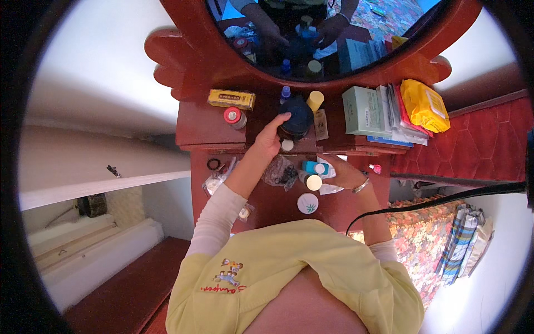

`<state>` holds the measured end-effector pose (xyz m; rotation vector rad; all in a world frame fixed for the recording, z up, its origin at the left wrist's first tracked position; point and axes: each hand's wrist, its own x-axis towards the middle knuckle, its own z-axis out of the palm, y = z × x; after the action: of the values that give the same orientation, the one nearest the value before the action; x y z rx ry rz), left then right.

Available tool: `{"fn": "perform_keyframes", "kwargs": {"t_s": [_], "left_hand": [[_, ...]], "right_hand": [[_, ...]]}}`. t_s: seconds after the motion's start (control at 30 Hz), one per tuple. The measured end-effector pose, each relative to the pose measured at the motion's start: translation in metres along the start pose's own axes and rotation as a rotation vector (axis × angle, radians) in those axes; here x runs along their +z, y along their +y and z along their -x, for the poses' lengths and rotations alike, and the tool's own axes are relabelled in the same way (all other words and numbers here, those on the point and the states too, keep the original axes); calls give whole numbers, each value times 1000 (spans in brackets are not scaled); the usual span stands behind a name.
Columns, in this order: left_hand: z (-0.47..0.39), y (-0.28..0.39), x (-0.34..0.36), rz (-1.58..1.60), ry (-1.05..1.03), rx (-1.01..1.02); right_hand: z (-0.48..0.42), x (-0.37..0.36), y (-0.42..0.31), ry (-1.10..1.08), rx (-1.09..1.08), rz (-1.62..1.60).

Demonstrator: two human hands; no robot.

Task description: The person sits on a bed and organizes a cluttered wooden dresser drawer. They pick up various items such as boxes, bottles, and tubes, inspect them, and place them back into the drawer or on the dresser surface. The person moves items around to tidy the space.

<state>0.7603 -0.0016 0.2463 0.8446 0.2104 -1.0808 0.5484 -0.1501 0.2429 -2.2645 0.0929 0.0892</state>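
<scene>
My left hand (269,138) grips a dark, rounded object (297,117) on the raised shelf of a dressing table; its exact kind is unclear. A small white round cap (287,145) shows just below it. Over the lower tabletop, my right hand (345,174), with a silver bangle at the wrist, has thumb and fingers apart above a white sheet or packet (331,190). Close to its fingertips are a teal bottle with a white cap (313,168) and a container with a cream lid (313,182). Nearer my body lies a white round jar (308,203) with a green leaf print.
A mirror (333,41) rises behind the shelf. Left on the shelf are a yellow box (231,99) and a red-lidded jar (235,117). Right are a pale green box (363,110) and a yellow packet (425,106). Clear plastic (278,173) and a black cable (417,205) also appear.
</scene>
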Motion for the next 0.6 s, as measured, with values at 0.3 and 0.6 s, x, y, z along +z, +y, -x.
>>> {"fn": "perform_keyframes", "kwargs": {"t_s": [0.3,0.6], "left_hand": [[-29,0,3,-80,-143,-180],[-56,-19,-27,-202,-178,-167]], "right_hand": [[-78,-31,-25,431,48,-154],[-115,8,-27,450,217,214]]}}
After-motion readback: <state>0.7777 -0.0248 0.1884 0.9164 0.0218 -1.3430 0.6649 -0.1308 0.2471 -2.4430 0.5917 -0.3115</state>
